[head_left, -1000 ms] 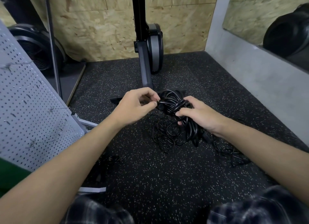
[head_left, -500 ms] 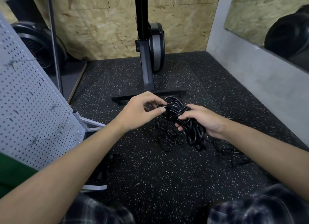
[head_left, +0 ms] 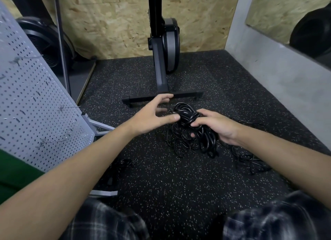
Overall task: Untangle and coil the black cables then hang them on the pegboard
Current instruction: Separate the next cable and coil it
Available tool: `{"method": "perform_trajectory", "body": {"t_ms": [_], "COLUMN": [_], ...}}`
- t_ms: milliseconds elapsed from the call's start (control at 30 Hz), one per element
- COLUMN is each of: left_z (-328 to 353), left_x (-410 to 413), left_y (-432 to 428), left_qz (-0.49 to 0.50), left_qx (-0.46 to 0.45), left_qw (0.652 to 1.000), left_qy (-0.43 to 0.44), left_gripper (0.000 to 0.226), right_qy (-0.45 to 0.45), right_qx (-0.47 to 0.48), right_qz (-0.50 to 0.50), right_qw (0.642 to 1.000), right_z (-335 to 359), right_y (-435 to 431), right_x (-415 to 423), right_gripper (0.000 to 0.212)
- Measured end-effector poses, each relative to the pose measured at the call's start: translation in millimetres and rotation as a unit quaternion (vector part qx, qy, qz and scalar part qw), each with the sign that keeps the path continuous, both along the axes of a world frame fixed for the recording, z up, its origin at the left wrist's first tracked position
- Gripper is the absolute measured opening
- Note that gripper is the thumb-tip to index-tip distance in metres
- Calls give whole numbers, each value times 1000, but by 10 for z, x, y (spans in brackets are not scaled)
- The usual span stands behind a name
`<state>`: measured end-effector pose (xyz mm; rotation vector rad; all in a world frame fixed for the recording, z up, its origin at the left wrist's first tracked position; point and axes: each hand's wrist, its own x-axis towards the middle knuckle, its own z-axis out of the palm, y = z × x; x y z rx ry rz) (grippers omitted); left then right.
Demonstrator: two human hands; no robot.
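My right hand (head_left: 217,128) clamps the black cable bundle (head_left: 186,112) over the floor (head_left: 179,186); my left hand (head_left: 152,117) sits beside it, fingers apart.

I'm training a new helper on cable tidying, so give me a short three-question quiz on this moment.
1. Multiple choice: which hand grips the thick cable bundle? A) left hand B) right hand C) both
2. True or false: a coiled cable hangs on the pegboard.
3. Fill in: the thin loose cables lie on the ____.

Key: 1 B; the left hand has its fingers spread and holds nothing. 2 False; the pegboard hooks in view are bare. 3 floor.
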<state>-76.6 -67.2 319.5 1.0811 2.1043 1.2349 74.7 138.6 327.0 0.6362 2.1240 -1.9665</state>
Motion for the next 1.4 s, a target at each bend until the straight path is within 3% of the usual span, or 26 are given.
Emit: {"method": "perform_trajectory", "body": {"t_ms": [67,133,300,400,500,600,700,867,1000,1133,1400], "left_z": [-17,-15,-12,-22,-145,-324,-497,-958,-1490,-2161,-2728], "left_x": [32,51,1,-85,-220,-364,-467,-582,-528,-516,-855], "left_y": [-26,-30,-66,-163,-289,-420,-561,-940,-1215,-1382,-1321], "left_qz": [-49,-93,-74,-38,15,87,176,308,383,442,473], "left_qx": [-51,-70,-112,-191,-271,-285,-259,-178,-128,-88,-16], "left_qw": [997,993,990,980,963,953,942,890,823,768,728], "left_qy": [-1,9,40,50,-2,-55,-121,-285,-400,-455,-496], "left_gripper": [105,111,67,50,42,48,50,58,51,56,53], "right_qy": [-2,-4,-2,9,30,44,42,22,-13,-28,-61], "right_qx": [55,131,126,164,332,427,480,508,490,456,412], "right_qz": [45,87,104,115,182,270,319,345,354,355,353], "right_qw": [997,988,987,980,925,862,816,789,797,816,838], "right_z": [-4,4,-89,-137,-194,-252,-326,-628,-995,-1368,-1910], "right_y": [1,-12,-37,-10,-21,-128,-250,-507,-716,-839,-939], "right_x": [8,4,-59,-101,-131,-256,-468,-818,-1057,-1251,-1561], "right_gripper": [35,40,44,55,72,82,89,92,91,91,91]}}
